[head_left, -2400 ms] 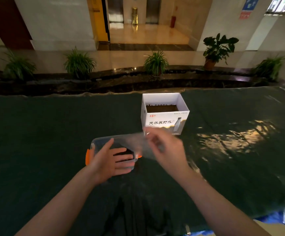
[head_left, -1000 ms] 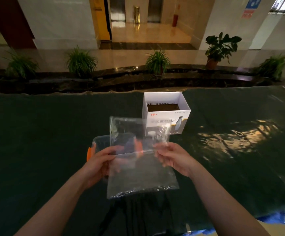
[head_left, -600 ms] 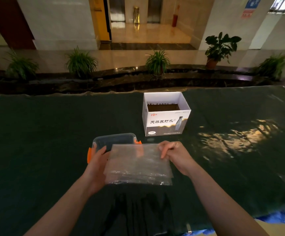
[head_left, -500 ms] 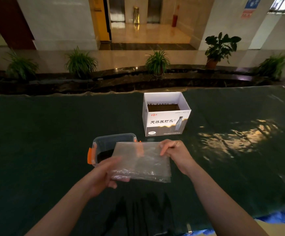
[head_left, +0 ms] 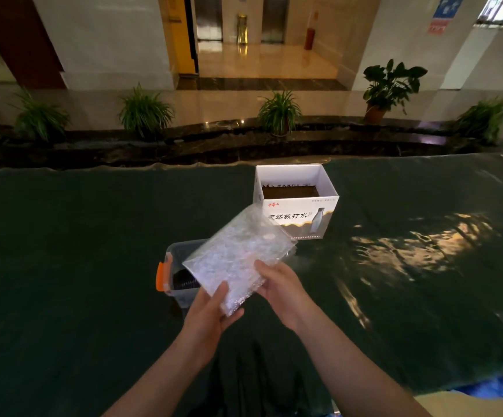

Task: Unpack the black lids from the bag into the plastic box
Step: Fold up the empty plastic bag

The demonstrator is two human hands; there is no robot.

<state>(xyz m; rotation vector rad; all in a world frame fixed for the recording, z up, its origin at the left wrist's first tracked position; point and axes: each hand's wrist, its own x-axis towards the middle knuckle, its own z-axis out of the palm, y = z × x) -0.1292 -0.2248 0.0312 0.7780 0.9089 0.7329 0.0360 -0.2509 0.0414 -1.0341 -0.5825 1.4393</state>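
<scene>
- Bag [head_left: 238, 260]: clear, crinkled, folded flat, apparently empty; held tilted above the plastic box [head_left: 173, 266].
- Left hand [head_left: 211, 314] pinches the bag's near corner; right hand [head_left: 277, 284] grips its right edge.
- Black lids [head_left: 185, 281] lie inside the plastic box, which has orange latches.
- Cardboard box [head_left: 296, 206] behind, printed "苏打水", partly screened by the bag.
- Table [head_left: 63, 251]: dark green cover.

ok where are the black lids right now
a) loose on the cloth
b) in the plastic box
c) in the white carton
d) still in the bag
b: a dark stack of lids shows inside the plastic box, while the clear bag, held up by the left hand and the right hand, looks empty; the part of the box behind the bag is hidden.
</scene>
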